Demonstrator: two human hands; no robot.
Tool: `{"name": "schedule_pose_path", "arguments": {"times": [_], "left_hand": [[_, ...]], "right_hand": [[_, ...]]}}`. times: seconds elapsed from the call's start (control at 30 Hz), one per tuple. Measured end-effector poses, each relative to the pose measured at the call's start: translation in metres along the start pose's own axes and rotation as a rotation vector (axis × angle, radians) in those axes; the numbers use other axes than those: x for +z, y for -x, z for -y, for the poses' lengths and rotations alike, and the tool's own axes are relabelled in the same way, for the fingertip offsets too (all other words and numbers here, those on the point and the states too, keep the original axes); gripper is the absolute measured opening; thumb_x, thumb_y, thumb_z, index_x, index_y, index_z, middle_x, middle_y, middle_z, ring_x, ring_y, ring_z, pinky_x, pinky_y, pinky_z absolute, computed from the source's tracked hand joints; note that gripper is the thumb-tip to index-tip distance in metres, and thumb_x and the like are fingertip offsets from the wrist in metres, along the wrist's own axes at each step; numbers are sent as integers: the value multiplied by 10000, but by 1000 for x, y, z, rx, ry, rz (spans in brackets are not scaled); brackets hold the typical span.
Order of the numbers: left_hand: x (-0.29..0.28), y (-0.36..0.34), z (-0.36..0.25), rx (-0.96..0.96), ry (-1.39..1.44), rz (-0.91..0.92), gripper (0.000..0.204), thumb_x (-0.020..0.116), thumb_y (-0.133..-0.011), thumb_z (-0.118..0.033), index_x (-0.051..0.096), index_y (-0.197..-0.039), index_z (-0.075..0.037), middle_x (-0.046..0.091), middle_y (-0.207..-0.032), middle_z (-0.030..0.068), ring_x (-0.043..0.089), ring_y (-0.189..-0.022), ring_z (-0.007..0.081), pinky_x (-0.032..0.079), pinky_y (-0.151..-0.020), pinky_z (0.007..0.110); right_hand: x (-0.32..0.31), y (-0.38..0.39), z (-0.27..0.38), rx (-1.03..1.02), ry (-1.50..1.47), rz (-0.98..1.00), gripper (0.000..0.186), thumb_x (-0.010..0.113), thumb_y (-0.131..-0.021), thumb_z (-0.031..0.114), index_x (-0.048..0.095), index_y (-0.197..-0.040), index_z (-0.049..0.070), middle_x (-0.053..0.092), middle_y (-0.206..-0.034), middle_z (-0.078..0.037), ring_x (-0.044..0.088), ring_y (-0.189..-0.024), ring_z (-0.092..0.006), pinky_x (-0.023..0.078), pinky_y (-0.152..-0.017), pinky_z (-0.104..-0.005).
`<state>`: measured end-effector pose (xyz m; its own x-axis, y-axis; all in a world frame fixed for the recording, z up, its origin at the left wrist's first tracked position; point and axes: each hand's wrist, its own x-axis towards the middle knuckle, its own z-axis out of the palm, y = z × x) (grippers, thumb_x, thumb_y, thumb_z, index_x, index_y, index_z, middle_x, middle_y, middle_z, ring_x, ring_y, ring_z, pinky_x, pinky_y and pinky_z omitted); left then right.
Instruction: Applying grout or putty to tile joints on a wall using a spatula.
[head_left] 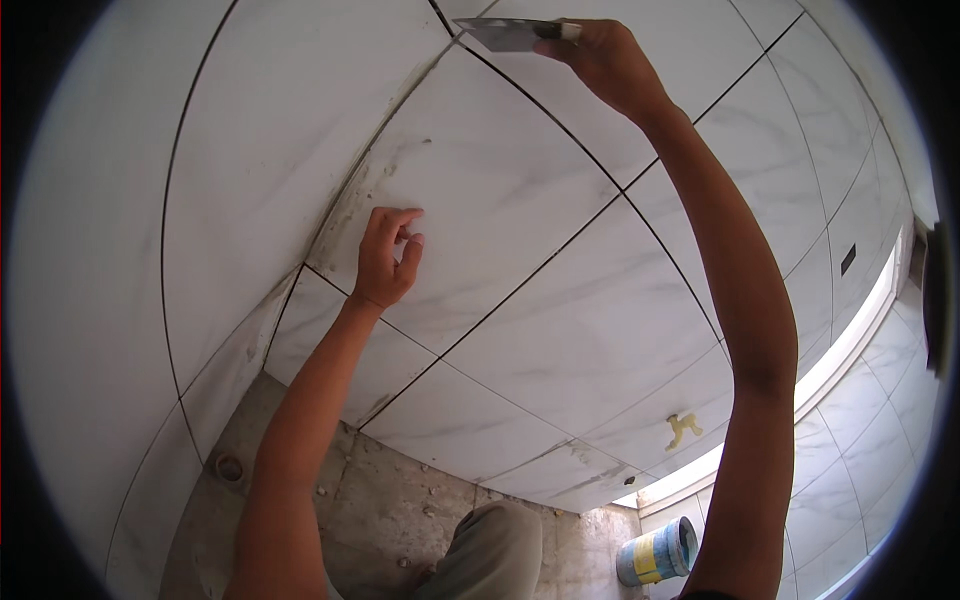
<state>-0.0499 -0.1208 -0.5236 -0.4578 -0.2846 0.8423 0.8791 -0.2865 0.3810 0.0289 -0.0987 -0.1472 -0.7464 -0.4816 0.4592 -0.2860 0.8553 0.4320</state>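
Note:
My right hand (610, 65) is closed round the handle of a putty knife (505, 35) with a wide, flat metal blade. The blade's tip meets the corner seam (455, 38) between two white marble-look tiled walls, high in the view. Lower and to the left, my left hand (385, 258) is raised in front of a large wall tile (490, 210). Its fingers are loosely curled, with the thumb apart from the index finger and nothing seen between them. Grey smears (375, 185) mark that tile along the corner seam.
A blue bucket (640, 560) with a yellow label lies tilted on the rough, dirty floor (390, 490) at the lower right. A yellowish tap-shaped fitting (683, 430) sticks out of the wall. A round pipe opening (230, 467) shows in the floor at left. My knee (495, 540) is below.

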Motion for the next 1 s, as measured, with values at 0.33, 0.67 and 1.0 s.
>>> {"name": "schedule_pose_path", "arguments": {"times": [0.33,0.67,1.0], "left_hand": [[-12,-1,8,43,-42,34,270,611,-886,-75,629,-1153,-41,571,-958,75,550,-785,170,469,-718,283],[-7,0,17,-126,258,27,206,554,-983,-108,627,-1146,-4,575,-895,5,503,-782,81,431,-729,230],[5,-2,11,-209,302,-51,215,551,-999,-133,627,-1141,9,568,-887,-6,481,-754,68,410,-707,217]], "right_hand": [[-7,13,-4,-323,26,120,186,620,-907,64,720,-1037,-24,742,-922,-174,683,-776,-259,541,-731,-384],[-90,174,-52,103,235,390,158,610,-905,-33,724,-1004,15,739,-923,-99,691,-830,-224,542,-771,-313],[-14,168,-97,167,124,-31,344,662,-936,306,621,-1028,-23,624,-723,-173,584,-643,-278,491,-650,-409]]}}
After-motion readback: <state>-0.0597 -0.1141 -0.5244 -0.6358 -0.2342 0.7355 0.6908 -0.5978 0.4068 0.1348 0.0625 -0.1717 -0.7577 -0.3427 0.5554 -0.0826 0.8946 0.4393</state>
